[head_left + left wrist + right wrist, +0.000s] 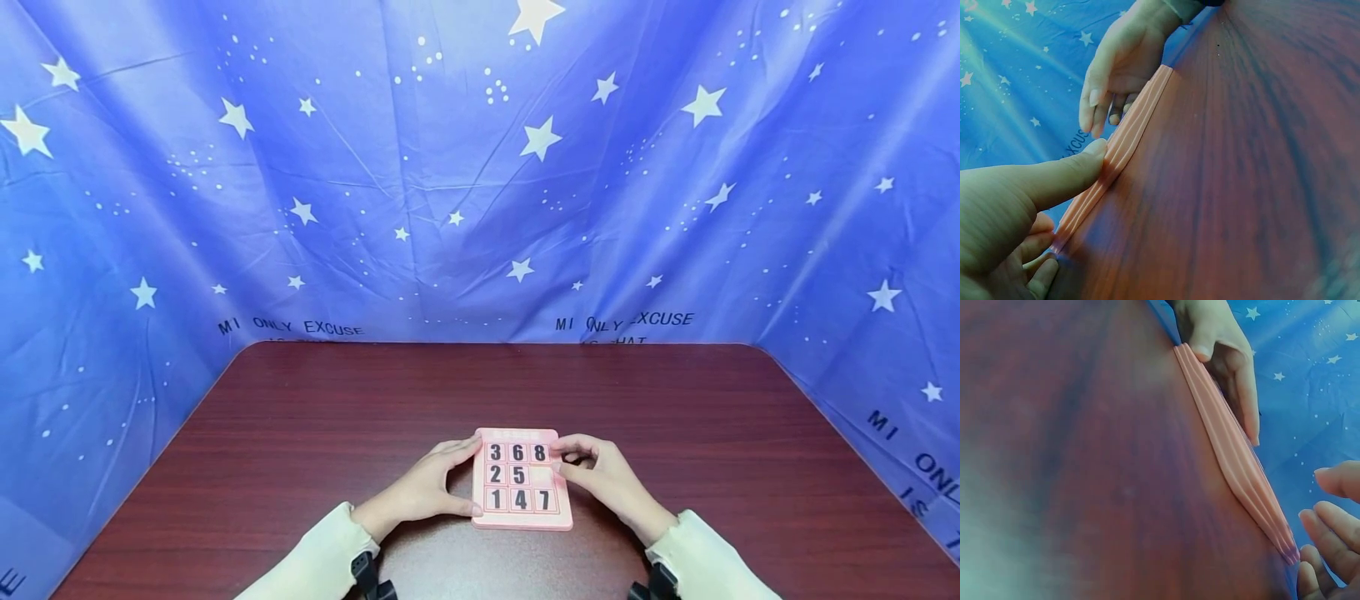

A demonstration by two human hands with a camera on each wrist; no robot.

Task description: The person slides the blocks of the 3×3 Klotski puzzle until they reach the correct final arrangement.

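"Where does the number puzzle (522,521) lie?"

"Flat on the dark reddish worktop (337,400), toward its near side, between the two hands. Its numbered tiles (496,474) read 3 6 8, then 2 5 and a gap, then 1 4 7."

"And the left hand (423,492)?"

"It grips the puzzle's left side, thumb by the lower corner, fingertips by the upper one."

"The right?"

"The right hand (603,475) is loosely bent and holds nothing firmly; thumb and forefinger sit apart at the right edge, near the 8 tile (539,452) and the gap."

"What blocks the view?"

"Fingertips overlap the frame on both sides. Both wrist views catch the puzzle nearly edge-on, so the digits can't be read there."

"What else is around?"

"A blue curtain (420,167) with white stars hangs behind and along both sides. Its black lettering (333,327) is broken by folds, and the worktop's far edge cuts off the lower line. Nearer, there are pale sleeves (322,550), with a black device (365,571) at each wrist, partly out of frame."
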